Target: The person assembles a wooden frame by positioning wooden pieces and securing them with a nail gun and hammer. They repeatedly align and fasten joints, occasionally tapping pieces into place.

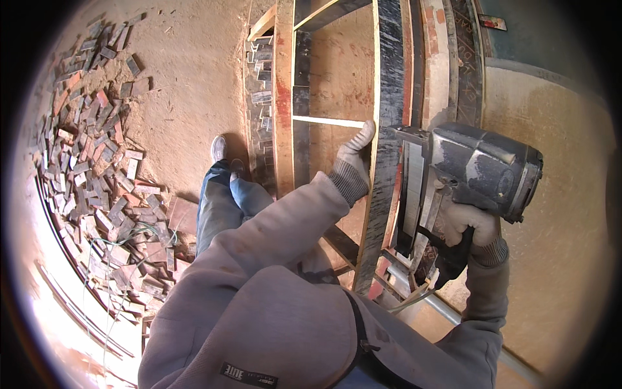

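Where my left hand (355,152) touches: pale strip (329,121), perhaps steadying it; grip unclear.
Right hand (465,222): clamped on nail gun (481,162), seemingly supporting it.

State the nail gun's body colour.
The nail gun is dark grey with pale scuffs; best in the head view.

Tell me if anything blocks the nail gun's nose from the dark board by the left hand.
Nothing visible does. The nail gun in the right hand has its nose over the dark board, contact unclear; the left hand is at the opposite edge.
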A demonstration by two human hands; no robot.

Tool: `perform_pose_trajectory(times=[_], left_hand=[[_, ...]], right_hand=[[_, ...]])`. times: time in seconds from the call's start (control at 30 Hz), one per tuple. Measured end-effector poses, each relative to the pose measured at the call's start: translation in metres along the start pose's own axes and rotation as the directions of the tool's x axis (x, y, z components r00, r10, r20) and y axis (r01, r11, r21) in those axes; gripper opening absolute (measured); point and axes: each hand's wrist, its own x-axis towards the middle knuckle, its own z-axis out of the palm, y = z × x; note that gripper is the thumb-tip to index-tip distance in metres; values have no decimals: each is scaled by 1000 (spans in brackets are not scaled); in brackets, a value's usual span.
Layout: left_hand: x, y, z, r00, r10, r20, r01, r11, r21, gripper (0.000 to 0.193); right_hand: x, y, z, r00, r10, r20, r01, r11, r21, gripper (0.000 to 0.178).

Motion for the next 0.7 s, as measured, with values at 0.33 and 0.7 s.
perform_pose_trajectory(times=[0.33,0.7], left_hand=[[1,-3,4,998,-15,55,16,1000,-24,54],[5,-6,5,966,72,-250,-42,991,123,108]], right_hand=[[-2,21,-17,993,63,102,-77,987,139,26],[-1,36,-24,993,113,-38,-110,991,73,26]])
